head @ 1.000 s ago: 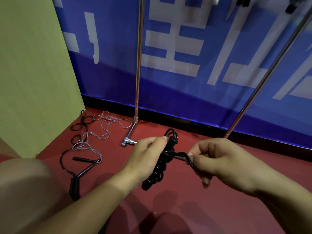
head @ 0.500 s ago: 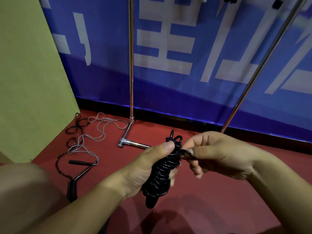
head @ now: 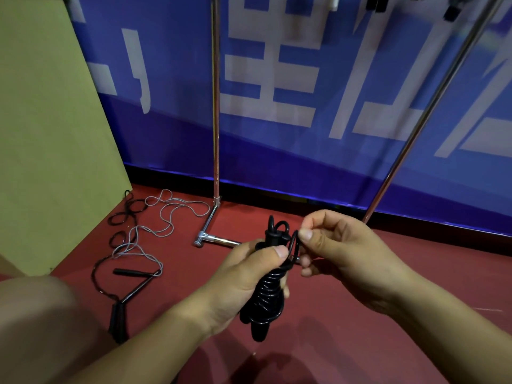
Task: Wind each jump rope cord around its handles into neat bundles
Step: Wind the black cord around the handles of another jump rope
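Progress looks close to one finished bundle (head: 267,289): the black cord is coiled tight round its handles, with only a last loop (head: 294,242) near the top left to tuck in, while at ten o'clock on the red floor (head: 360,342) two more ropes, one grey (head: 144,245) and one black (head: 122,297), lie loose and unwound. The left hand (head: 243,278) is wrapped round the upright bundle at centre, thumb pressed on the coils. The right hand (head: 340,256), at two o'clock of it, pinches the loop between thumb and forefinger.

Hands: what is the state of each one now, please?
Left hand: closed, gripping the wound black jump rope bundle.
Right hand: closed, pinching the loose cord loop at the bundle's top.
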Available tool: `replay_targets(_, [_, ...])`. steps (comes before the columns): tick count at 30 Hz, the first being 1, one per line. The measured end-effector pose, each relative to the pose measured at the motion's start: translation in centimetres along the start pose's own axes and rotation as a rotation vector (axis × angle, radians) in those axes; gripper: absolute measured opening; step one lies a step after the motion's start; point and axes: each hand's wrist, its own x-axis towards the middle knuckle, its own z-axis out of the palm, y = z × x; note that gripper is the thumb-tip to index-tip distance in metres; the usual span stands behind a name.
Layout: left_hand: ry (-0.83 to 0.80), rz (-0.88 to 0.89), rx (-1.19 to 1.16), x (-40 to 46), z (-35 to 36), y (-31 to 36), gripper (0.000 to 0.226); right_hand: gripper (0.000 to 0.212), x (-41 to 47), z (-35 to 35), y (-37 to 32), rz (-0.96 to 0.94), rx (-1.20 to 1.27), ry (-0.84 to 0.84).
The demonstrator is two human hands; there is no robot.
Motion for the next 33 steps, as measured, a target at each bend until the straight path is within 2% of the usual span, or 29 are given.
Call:
replay_targets(2, [0.006,0.022,-0.004,0.0,0.1,0.0,0.038,0.026,0.0,0.2,0.1,0.016,0.028,0.022])
replay_targets(4, [0.009,0.040,-0.010,0.0,0.1,0.0,0.037,0.026,-0.1,0.4,0.3,0.041,-0.001,0.024])
replay_targets(7, [0.036,0.047,-0.038,0.1,0.1,0.0,0.050,0.015,-0.1,0.6,0.5,0.080,-0.079,0.020])
replay_targets(10, [0.059,0.050,-0.035,0.2,0.1,0.1,0.058,0.018,-0.1,0.6,0.3,0.122,-0.061,0.056])
replay_targets(15, [-0.017,0.038,0.044,0.2,0.2,0.2,0.040,0.017,0.0,0.5,-0.1,0.157,0.053,0.063])
replay_targets(18, [-0.043,0.009,0.012,0.2,0.2,0.5,0.030,0.016,-0.2,0.0,-0.3,0.195,0.127,-0.014])
replay_targets(21, [-0.052,-0.032,-0.048,0.2,-0.1,0.5,0.046,0.022,-0.4,-0.7,-0.8,0.227,0.198,-0.140])
replay_targets(24, [-0.078,-0.084,-0.094,0.0,-0.1,0.4,0.046,0.026,-0.3,-0.8,-0.6,0.201,0.193,-0.125])
replay_targets(30, [-0.034,-0.204,-0.164,1.7,-0.4,0.2,0.036,0.023,-0.1,0.2,0.4,0.037,0.076,0.026])
replay_targets(33, [-0.054,-0.258,-0.217,1.5,-0.4,0.1,0.044,0.006,-0.1,0.6,0.9,-0.118,-0.135,0.115])
